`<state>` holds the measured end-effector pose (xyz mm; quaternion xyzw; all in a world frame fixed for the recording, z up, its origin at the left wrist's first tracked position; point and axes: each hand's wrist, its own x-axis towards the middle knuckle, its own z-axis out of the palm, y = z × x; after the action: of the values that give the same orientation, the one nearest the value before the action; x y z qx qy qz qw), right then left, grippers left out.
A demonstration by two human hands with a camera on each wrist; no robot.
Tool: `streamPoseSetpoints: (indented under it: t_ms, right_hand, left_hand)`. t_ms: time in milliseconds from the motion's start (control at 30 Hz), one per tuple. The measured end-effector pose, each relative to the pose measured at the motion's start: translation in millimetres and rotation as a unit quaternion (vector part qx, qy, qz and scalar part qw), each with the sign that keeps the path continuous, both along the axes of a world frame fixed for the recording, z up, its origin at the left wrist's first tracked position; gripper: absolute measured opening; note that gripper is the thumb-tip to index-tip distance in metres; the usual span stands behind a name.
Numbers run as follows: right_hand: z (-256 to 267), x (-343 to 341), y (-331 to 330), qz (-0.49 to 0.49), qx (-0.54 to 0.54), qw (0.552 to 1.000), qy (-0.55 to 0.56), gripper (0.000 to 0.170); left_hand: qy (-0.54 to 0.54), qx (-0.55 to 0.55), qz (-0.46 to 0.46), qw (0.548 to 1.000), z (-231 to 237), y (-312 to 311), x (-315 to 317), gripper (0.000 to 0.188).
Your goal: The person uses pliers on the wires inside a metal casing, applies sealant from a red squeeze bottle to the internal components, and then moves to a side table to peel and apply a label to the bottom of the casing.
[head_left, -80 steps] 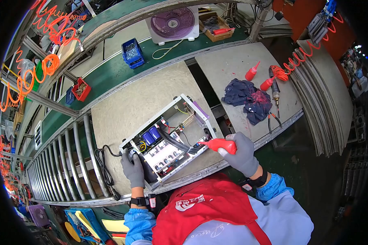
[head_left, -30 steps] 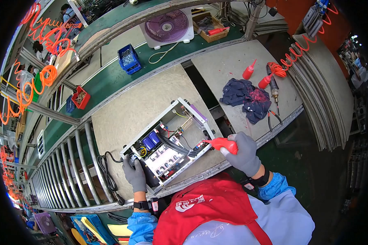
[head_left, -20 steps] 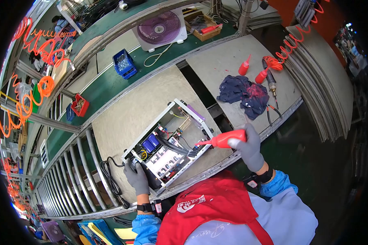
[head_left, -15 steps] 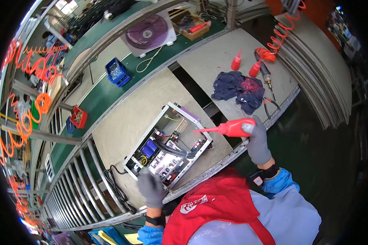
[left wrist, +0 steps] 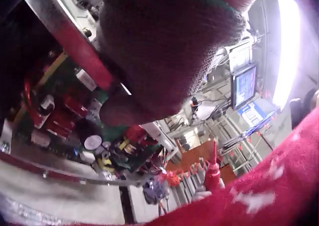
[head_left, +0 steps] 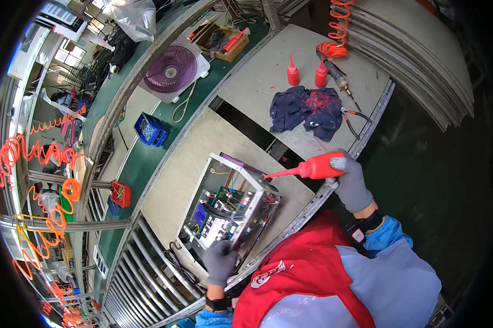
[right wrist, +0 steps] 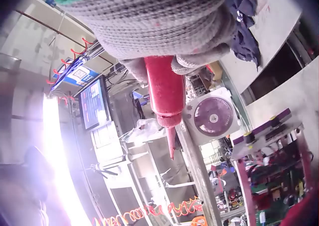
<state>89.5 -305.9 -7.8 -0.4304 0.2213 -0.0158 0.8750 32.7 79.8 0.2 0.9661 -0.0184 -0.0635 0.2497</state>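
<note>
My gloved right hand [head_left: 351, 183] grips a red squeeze bottle [head_left: 319, 166] with a long thin nozzle, which points left toward an open metal chassis [head_left: 251, 210]. Inside that chassis are circuit boards, wires and a blue component. It stands tilted on the worktable, its near side showing. My gloved left hand [head_left: 220, 261], fingers curled, holds its near left edge; in the left wrist view the hand [left wrist: 149, 52] covers part of the metal frame bar [left wrist: 75, 42]. In the right wrist view the bottle [right wrist: 167, 91] hangs nozzle down, apart from the chassis [right wrist: 241, 173].
Two more red bottles [head_left: 293, 74], a stained dark cloth [head_left: 306, 112], a power screwdriver [head_left: 338, 76] and pliers [head_left: 356, 121] lie on the right board. Beyond stand a purple fan [head_left: 171, 72] and a blue bin [head_left: 150, 130]. A black cord [head_left: 180, 263] lies left, by metal rollers [head_left: 142, 273].
The left hand has shifted along the near edge of the chassis, which has tipped and turned. The right hand has drawn the bottle's nozzle up out of the chassis. The head view has swung right.
</note>
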Motion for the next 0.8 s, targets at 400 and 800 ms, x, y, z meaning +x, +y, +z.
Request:
streamPoseSetpoints:
  t_ms: [400, 800]
  right_hand:
    - [36.0, 25.7, 54.6, -0.022, -0.35, 0.906, -0.237, 0.036]
    - [46.5, 68.9, 108.7, -0.077, -0.577, 0.705, -0.406, 0.052]
  left_hand:
    - [-0.09, -0.144, 0.223, 0.96, 38.4, 66.9, 102.2, 0.037]
    - [-0.149, -0.093, 0.201, 0.964, 12.1, 93.7, 119.7, 0.033]
